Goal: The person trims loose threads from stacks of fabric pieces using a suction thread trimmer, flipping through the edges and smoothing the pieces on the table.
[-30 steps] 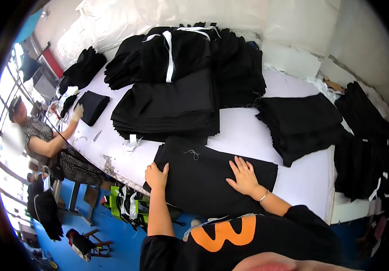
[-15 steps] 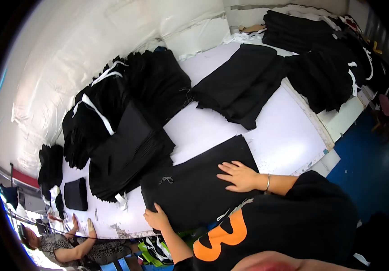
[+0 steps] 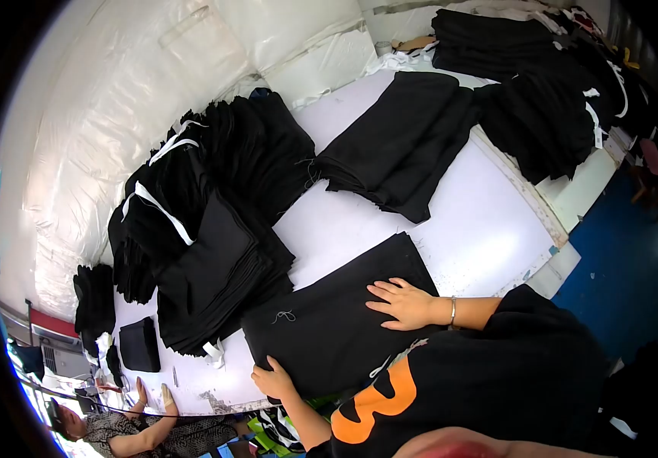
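Observation:
A black folded cloth (image 3: 336, 320) lies at the near edge of the white table (image 3: 489, 221), with a loose pale thread (image 3: 284, 315) on it. My right hand (image 3: 401, 304) rests flat on the cloth's right part, fingers spread, a bracelet on the wrist. At the cloth's lower left corner is my left hand (image 3: 274, 380), thumb on top and fingers apart along the edge. Just beyond, to the left, a stack of black cloth pieces (image 3: 218, 267) stands near a bundle tied with white strips (image 3: 157, 206).
Another black cloth pile (image 3: 401, 137) lies farther back, and more dark piles (image 3: 543, 114) are at the right. A co-worker (image 3: 134, 431) is at the lower left, both hands on the table beside a small black folded piece (image 3: 139, 345). Plastic sheeting (image 3: 115, 114) covers the wall.
The view has turned toward the right. My right hand has shifted slightly on the cloth, and my left hand stays at its left edge. The co-worker's hands have come down onto the table.

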The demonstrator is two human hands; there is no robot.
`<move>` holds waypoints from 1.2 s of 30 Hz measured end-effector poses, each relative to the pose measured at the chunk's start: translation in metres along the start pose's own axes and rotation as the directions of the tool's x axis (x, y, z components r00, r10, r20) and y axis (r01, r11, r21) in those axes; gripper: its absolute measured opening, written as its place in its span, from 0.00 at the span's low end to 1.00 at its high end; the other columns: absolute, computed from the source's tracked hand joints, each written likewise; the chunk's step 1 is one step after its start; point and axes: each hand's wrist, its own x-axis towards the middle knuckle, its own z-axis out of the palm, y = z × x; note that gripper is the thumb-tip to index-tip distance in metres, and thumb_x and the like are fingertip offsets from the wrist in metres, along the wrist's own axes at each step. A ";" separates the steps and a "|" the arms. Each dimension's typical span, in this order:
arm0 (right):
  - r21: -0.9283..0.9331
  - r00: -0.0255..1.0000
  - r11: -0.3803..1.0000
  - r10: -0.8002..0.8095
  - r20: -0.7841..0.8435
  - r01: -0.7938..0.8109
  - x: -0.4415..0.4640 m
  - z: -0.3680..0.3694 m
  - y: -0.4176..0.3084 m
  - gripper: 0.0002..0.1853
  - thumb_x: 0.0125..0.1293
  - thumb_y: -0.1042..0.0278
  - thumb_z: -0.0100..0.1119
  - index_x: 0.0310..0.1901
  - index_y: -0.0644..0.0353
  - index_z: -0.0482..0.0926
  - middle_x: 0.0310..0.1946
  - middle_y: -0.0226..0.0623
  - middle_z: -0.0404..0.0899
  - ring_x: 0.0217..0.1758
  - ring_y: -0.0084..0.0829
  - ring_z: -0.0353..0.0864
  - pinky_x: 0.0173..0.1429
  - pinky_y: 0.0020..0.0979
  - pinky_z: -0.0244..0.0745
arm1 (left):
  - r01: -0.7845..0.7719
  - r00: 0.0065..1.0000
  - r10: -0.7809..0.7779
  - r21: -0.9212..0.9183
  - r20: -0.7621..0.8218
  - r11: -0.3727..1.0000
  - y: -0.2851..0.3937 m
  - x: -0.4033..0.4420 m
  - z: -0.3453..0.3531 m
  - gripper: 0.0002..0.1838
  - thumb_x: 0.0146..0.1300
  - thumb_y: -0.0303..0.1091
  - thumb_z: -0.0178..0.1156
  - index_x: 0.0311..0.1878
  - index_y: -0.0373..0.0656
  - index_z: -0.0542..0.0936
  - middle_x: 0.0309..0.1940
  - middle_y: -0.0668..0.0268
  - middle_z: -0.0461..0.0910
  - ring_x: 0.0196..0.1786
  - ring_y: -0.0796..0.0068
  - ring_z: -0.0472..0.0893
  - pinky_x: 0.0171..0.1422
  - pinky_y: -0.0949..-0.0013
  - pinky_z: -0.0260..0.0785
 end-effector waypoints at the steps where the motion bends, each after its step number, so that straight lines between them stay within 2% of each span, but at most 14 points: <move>1: 0.005 1.000 1.000 0.000 0.003 0.000 0.000 0.001 0.001 0.33 0.71 0.47 0.58 0.72 0.55 0.70 0.77 0.54 0.58 0.81 0.50 0.56 0.80 0.52 0.51 | 0.000 1.000 0.000 0.005 0.003 1.000 0.000 0.001 0.000 0.31 0.68 0.54 0.60 0.55 0.31 0.77 0.47 0.46 0.78 0.49 0.42 0.80 0.52 0.46 0.73; 6: 0.079 1.000 0.997 0.005 -0.013 -0.004 0.032 -0.015 0.032 0.48 0.61 0.45 0.68 0.74 0.67 0.60 0.73 0.61 0.62 0.76 0.55 0.64 0.74 0.55 0.59 | 0.034 0.999 -0.034 0.017 0.017 0.999 0.005 0.001 -0.003 0.31 0.68 0.56 0.60 0.55 0.32 0.78 0.48 0.46 0.79 0.51 0.42 0.80 0.54 0.46 0.73; 7: 0.128 0.958 0.949 0.279 0.072 -0.286 0.064 -0.075 0.037 0.48 0.57 0.48 0.72 0.72 0.68 0.63 0.74 0.61 0.62 0.76 0.57 0.63 0.75 0.58 0.58 | 0.051 0.999 -0.051 0.029 0.015 0.998 0.005 0.004 0.001 0.31 0.68 0.56 0.60 0.55 0.32 0.78 0.48 0.46 0.79 0.51 0.42 0.80 0.54 0.46 0.73; 8: -0.089 0.855 0.958 0.200 -0.479 -0.274 0.087 -0.096 0.070 0.49 0.59 0.51 0.69 0.73 0.75 0.57 0.68 0.67 0.66 0.65 0.60 0.72 0.69 0.58 0.63 | 0.024 1.000 -0.024 0.020 0.018 1.000 -0.001 0.007 0.009 0.31 0.68 0.56 0.60 0.55 0.32 0.78 0.49 0.45 0.79 0.52 0.41 0.80 0.55 0.46 0.73; 9: -0.085 0.711 0.947 0.171 -0.683 -0.310 0.123 -0.128 0.133 0.45 0.61 0.52 0.67 0.69 0.78 0.59 0.64 0.71 0.68 0.62 0.64 0.73 0.66 0.56 0.68 | -0.001 1.000 0.001 0.020 0.029 1.000 -0.008 0.005 0.012 0.31 0.68 0.56 0.60 0.55 0.33 0.78 0.49 0.44 0.78 0.53 0.41 0.79 0.56 0.46 0.73; 12: 0.357 0.295 0.873 0.455 -0.840 -0.332 0.143 -0.296 0.132 0.36 0.66 0.59 0.66 0.66 0.78 0.64 0.57 0.64 0.77 0.64 0.58 0.78 0.68 0.46 0.73 | 0.037 0.993 -0.032 -0.034 0.115 0.999 -0.013 0.012 0.011 0.33 0.69 0.59 0.58 0.57 0.32 0.77 0.52 0.41 0.78 0.56 0.39 0.78 0.60 0.46 0.72; 13: 0.141 -0.028 0.957 0.139 -0.990 -0.253 0.148 -0.325 0.143 0.26 0.75 0.64 0.59 0.67 0.71 0.67 0.56 0.56 0.79 0.59 0.42 0.81 0.65 0.38 0.75 | 0.028 0.993 -0.016 -0.103 0.117 0.994 -0.025 0.013 0.018 0.34 0.70 0.59 0.58 0.58 0.31 0.77 0.53 0.40 0.78 0.56 0.38 0.78 0.61 0.46 0.72; 17: -0.063 0.042 0.990 -0.069 -0.997 0.126 0.116 -0.285 0.033 0.30 0.73 0.66 0.61 0.71 0.68 0.65 0.69 0.55 0.70 0.70 0.48 0.72 0.75 0.42 0.64 | 0.075 0.986 -0.017 -0.359 0.164 0.930 -0.065 0.025 0.046 0.32 0.74 0.57 0.55 0.60 0.32 0.79 0.56 0.39 0.77 0.59 0.38 0.77 0.66 0.48 0.69; 19: -0.199 0.645 0.973 -0.228 -0.730 0.118 0.090 -0.146 0.003 0.33 0.67 0.58 0.64 0.69 0.68 0.69 0.68 0.53 0.73 0.72 0.48 0.72 0.75 0.45 0.64 | 0.012 0.978 0.087 -0.470 0.189 0.883 -0.074 0.028 0.044 0.27 0.77 0.51 0.52 0.58 0.31 0.80 0.55 0.41 0.78 0.60 0.40 0.76 0.67 0.52 0.68; 21: -0.307 0.997 0.951 -0.053 -0.059 0.032 0.048 0.010 -0.015 0.38 0.69 0.46 0.59 0.73 0.64 0.67 0.77 0.50 0.62 0.81 0.46 0.60 0.80 0.50 0.54 | 0.062 0.979 0.043 -0.490 0.201 0.869 -0.069 0.023 0.032 0.26 0.78 0.50 0.51 0.59 0.34 0.80 0.56 0.44 0.78 0.60 0.43 0.77 0.67 0.53 0.68; 25: -0.191 1.000 0.982 0.000 0.012 0.003 0.044 0.031 -0.012 0.37 0.73 0.45 0.55 0.76 0.61 0.63 0.80 0.49 0.56 0.83 0.44 0.54 0.83 0.50 0.48 | -0.038 0.981 0.131 -0.512 0.146 0.858 -0.087 0.026 0.045 0.24 0.78 0.48 0.51 0.59 0.34 0.80 0.57 0.45 0.78 0.61 0.45 0.77 0.69 0.54 0.67; 30: -0.182 0.993 0.981 0.081 0.085 -0.065 0.051 0.020 -0.028 0.35 0.72 0.49 0.59 0.74 0.61 0.66 0.79 0.48 0.59 0.82 0.46 0.57 0.82 0.52 0.49 | 0.214 0.977 -0.164 -0.691 0.139 0.691 -0.087 -0.005 0.027 0.18 0.73 0.40 0.57 0.55 0.34 0.82 0.52 0.49 0.80 0.55 0.56 0.80 0.62 0.59 0.71; 33: -0.157 0.991 0.979 0.124 -0.043 -0.130 0.079 0.002 -0.074 0.27 0.69 0.57 0.64 0.65 0.62 0.75 0.69 0.48 0.73 0.73 0.47 0.71 0.76 0.49 0.63 | 0.194 0.922 -0.375 -0.724 -0.097 0.662 -0.096 -0.060 0.013 0.11 0.71 0.32 0.58 0.49 0.34 0.82 0.45 0.55 0.79 0.48 0.59 0.78 0.57 0.59 0.71; 36: 0.140 0.965 0.989 0.000 -0.262 0.038 0.142 0.006 -0.112 0.15 0.66 0.68 0.66 0.51 0.65 0.81 0.47 0.44 0.82 0.51 0.46 0.82 0.55 0.41 0.79 | 0.297 0.910 -0.411 -0.783 0.057 0.547 -0.121 -0.130 0.030 0.08 0.70 0.28 0.58 0.46 0.35 0.82 0.46 0.55 0.80 0.51 0.62 0.79 0.60 0.62 0.71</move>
